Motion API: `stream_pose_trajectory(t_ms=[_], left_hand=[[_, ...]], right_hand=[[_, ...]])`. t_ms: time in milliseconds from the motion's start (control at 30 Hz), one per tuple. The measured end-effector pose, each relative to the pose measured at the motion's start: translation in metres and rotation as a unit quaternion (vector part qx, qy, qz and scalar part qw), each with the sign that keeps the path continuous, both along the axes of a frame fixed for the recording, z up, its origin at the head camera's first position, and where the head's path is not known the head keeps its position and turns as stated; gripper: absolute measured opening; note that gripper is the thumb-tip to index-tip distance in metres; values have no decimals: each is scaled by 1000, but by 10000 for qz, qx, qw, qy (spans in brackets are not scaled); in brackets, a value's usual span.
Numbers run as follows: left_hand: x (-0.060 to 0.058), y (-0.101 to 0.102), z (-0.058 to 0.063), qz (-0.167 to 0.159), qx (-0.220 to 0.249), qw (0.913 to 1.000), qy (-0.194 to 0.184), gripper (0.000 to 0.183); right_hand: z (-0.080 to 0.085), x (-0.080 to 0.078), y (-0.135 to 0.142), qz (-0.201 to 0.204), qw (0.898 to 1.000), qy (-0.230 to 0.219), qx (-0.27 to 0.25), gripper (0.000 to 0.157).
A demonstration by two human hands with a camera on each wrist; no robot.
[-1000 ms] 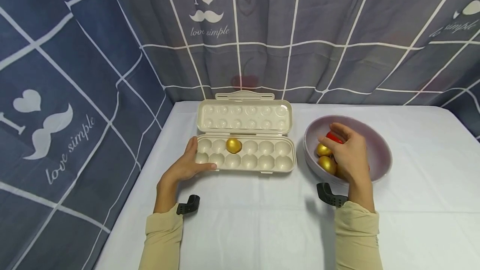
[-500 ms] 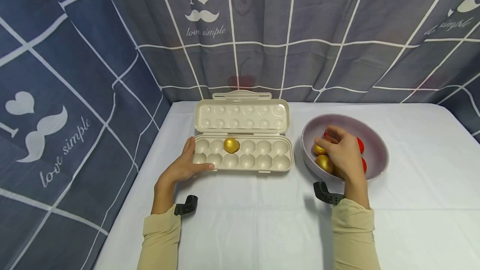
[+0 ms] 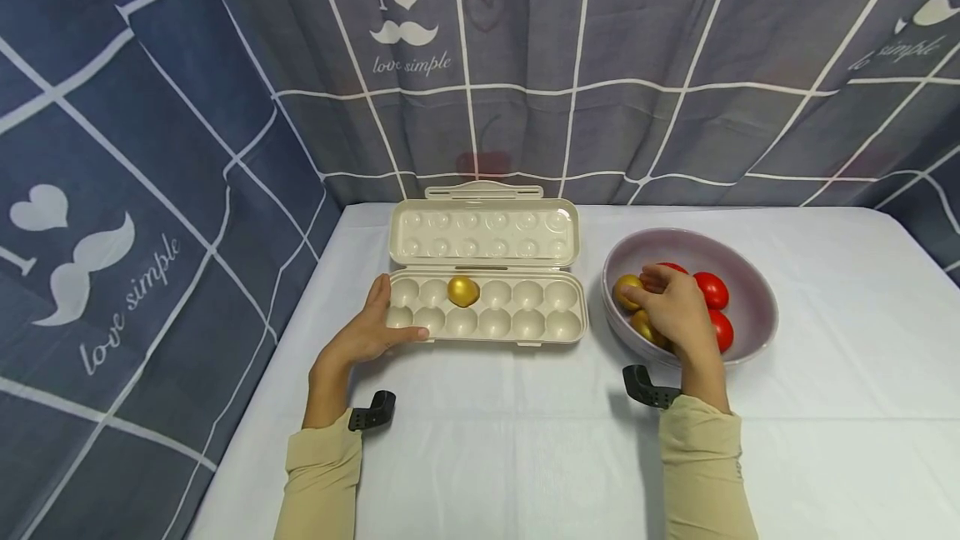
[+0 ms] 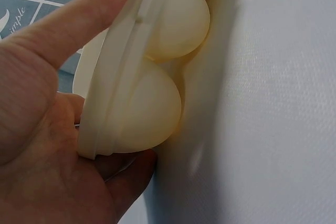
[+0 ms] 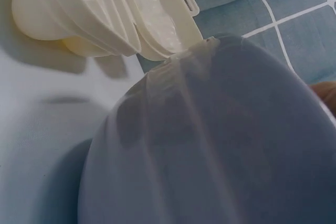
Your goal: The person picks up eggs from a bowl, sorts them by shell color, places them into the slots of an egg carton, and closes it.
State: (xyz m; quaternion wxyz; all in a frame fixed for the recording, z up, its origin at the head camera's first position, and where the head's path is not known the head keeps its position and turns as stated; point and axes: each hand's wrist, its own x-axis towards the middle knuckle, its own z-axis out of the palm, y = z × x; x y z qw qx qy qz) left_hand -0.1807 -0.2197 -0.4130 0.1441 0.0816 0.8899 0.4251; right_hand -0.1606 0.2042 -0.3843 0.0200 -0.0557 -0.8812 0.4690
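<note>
My left hand [image 3: 367,327] grips the left end of a cream egg box [image 3: 512,308]. In the left wrist view, its thumb [image 4: 79,17] lies along the box's rim, while other fingers reach under the rounded cups [image 4: 149,108]. One golden egg [image 3: 462,291] sits in the box's back row, third from the left. Inside a mauve bowl [image 3: 753,294], my right hand [image 3: 682,311] pinches another golden egg [image 3: 624,293] at the left side. Around that hand lie red eggs [image 3: 711,290] and a further golden egg [image 3: 647,327], partly covered by the hand.
The box's lid [image 3: 483,240] stands open toward the back curtain [image 3: 540,123]. A white cloth [image 3: 510,432] covers the table. In the right wrist view, the bowl's outer wall [image 5: 210,145] hides most of the right hand.
My right hand has shifted left within the bowl, and the golden egg at its thumb has moved left with it. More of the red eggs shows. The left hand keeps its hold.
</note>
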Motion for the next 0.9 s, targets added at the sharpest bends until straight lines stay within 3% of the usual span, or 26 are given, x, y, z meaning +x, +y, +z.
stream_pose_trajectory(t_ms=[200, 433, 700, 900], left_hand=[[0, 1, 0, -2, -58, 10000, -23, 122], [1, 0, -1, -42, -31, 10000, 52, 122], [-1, -1, -3, -81, 86, 9999, 101, 123], [-1, -1, -2, -82, 74, 9999, 94, 123]], right_hand=[[-1, -2, 0, 169, 9993, -271, 169, 56], [0, -2, 0, 277, 9990, -278, 203, 59], [-1, -3, 0, 305, 9990, -227, 251, 50], [-3, -4, 1, 606, 9953, -268, 701, 51]])
